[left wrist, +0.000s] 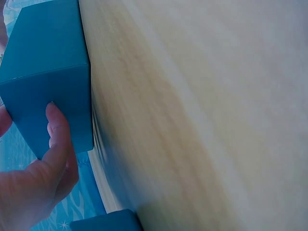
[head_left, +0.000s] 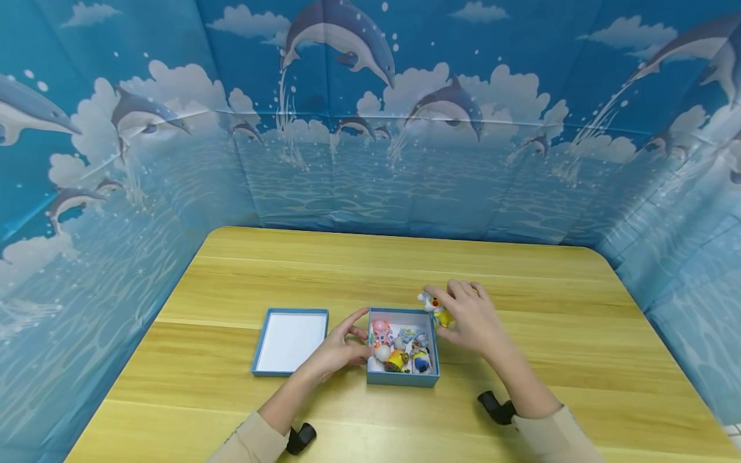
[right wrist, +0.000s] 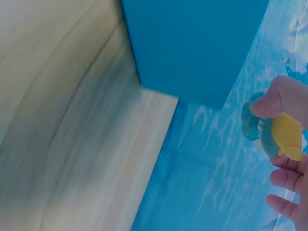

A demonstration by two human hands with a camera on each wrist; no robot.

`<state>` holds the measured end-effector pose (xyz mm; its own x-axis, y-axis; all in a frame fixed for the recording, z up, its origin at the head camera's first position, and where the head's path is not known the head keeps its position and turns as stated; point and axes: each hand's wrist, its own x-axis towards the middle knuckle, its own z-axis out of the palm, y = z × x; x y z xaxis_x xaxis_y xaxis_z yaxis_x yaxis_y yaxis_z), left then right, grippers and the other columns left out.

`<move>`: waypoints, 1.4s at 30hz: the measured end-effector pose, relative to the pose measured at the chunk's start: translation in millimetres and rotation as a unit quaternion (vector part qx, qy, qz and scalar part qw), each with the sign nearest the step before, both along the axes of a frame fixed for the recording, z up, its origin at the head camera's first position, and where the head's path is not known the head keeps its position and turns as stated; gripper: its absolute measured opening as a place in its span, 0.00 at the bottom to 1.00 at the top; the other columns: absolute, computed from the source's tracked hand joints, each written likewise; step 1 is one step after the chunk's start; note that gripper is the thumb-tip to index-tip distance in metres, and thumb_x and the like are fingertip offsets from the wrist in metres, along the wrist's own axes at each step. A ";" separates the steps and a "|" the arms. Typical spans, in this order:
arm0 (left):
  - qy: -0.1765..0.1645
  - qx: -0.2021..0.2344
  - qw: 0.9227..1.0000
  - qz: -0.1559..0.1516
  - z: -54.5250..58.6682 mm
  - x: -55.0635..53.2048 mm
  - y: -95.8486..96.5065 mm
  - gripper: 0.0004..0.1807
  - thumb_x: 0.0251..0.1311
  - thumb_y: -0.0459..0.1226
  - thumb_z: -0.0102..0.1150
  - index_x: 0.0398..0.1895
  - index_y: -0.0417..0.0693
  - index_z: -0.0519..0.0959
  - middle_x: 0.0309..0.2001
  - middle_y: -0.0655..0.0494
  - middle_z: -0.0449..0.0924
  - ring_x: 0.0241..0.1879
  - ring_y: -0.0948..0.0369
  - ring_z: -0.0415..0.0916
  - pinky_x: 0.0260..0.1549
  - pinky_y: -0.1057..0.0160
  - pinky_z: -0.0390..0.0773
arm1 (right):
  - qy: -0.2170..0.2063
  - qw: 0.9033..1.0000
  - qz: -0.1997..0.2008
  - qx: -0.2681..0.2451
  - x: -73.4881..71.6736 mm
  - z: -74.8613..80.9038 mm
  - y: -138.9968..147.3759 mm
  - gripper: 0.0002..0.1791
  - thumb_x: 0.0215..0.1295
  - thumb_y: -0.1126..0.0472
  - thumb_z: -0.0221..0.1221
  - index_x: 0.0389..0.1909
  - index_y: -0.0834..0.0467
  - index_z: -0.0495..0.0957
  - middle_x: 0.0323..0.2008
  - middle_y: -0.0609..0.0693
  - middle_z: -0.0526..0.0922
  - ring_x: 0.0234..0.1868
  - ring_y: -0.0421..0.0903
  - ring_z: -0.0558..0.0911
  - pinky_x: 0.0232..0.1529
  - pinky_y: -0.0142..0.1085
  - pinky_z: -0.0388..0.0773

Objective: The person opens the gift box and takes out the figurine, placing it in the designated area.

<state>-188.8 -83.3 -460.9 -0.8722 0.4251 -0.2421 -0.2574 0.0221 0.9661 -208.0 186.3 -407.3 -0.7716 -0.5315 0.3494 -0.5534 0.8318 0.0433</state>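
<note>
A blue box (head_left: 402, 379) with a white inside stands on the table, several small toy figures in it. Among them are a pink figure (head_left: 381, 328), a yellow-and-brown one (head_left: 397, 361) and a blue one (head_left: 420, 361). My left hand (head_left: 341, 347) rests against the box's left side, its digits spread along the wall; the left wrist view shows a fingertip (left wrist: 52, 108) touching the outer face. By the box's back right corner, my right hand (head_left: 470, 315) pinches a toy figure (head_left: 442, 316) with a yellow body and white head, raised off the table. In the right wrist view this figure (right wrist: 284, 134) looks yellow and teal.
Left of the box lies its blue-rimmed lid (head_left: 291, 342), white inside up. Wood-grain tabletop (head_left: 370, 263) surrounds both. A blue dolphin-print cloth (head_left: 370, 173) hangs behind and beside the table. Black wrist-worn devices (head_left: 301, 438) show below both hands.
</note>
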 end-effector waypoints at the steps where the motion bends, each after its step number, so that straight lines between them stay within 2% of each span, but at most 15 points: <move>1: 0.000 0.000 1.000 0.000 0.0 0.0 0.0 0.45 0.47 0.23 0.59 0.70 0.52 0.53 0.44 0.42 0.64 0.28 0.60 0.75 0.38 0.55 0.82 | -0.001 1.000 -0.006 -0.002 -0.5 -0.3 2.7 0.41 0.35 0.50 0.72 0.56 0.50 0.70 0.31 0.49 0.67 0.34 0.49 0.69 0.50 0.53 0.68; 6: 0.000 0.000 1.000 0.002 0.7 0.2 0.6 0.46 0.47 0.22 0.59 0.70 0.52 0.53 0.44 0.42 0.65 0.28 0.60 0.75 0.37 0.56 0.82 | -0.016 0.999 -0.032 -0.007 -2.5 -5.4 15.7 0.42 0.34 0.51 0.73 0.57 0.50 0.68 0.32 0.51 0.67 0.36 0.52 0.70 0.50 0.54 0.68; 11: 0.004 -0.002 1.000 0.001 0.5 0.3 0.6 0.45 0.47 0.23 0.59 0.70 0.51 0.53 0.44 0.42 0.65 0.28 0.60 0.75 0.37 0.56 0.82 | -0.029 0.998 -0.055 0.008 -5.3 -15.9 26.1 0.42 0.36 0.51 0.72 0.57 0.50 0.67 0.32 0.52 0.68 0.36 0.53 0.71 0.48 0.54 0.68; 24: 0.007 0.003 1.000 -0.003 -0.3 0.9 -0.4 0.45 0.47 0.23 0.59 0.70 0.51 0.52 0.44 0.41 0.64 0.28 0.60 0.74 0.37 0.55 0.82 | -0.084 0.992 -0.090 0.022 -11.3 -39.4 41.6 0.41 0.40 0.50 0.70 0.59 0.52 0.65 0.36 0.54 0.71 0.40 0.54 0.72 0.45 0.55 0.67; 33: 0.007 0.005 1.000 0.000 -0.4 0.8 0.0 0.45 0.47 0.23 0.59 0.70 0.51 0.53 0.44 0.42 0.64 0.29 0.60 0.75 0.37 0.55 0.82 | -0.105 0.988 -0.106 0.033 -14.1 -46.8 45.1 0.42 0.41 0.49 0.70 0.59 0.54 0.64 0.35 0.55 0.72 0.40 0.56 0.73 0.45 0.55 0.68; 42: 0.007 0.000 1.000 -0.003 -1.0 0.5 -0.3 0.45 0.47 0.24 0.59 0.70 0.51 0.53 0.44 0.42 0.64 0.29 0.60 0.74 0.37 0.55 0.82 | -0.130 0.982 -0.126 0.044 -13.8 -50.1 44.0 0.42 0.43 0.49 0.69 0.60 0.56 0.62 0.44 0.62 0.73 0.47 0.60 0.73 0.48 0.58 0.68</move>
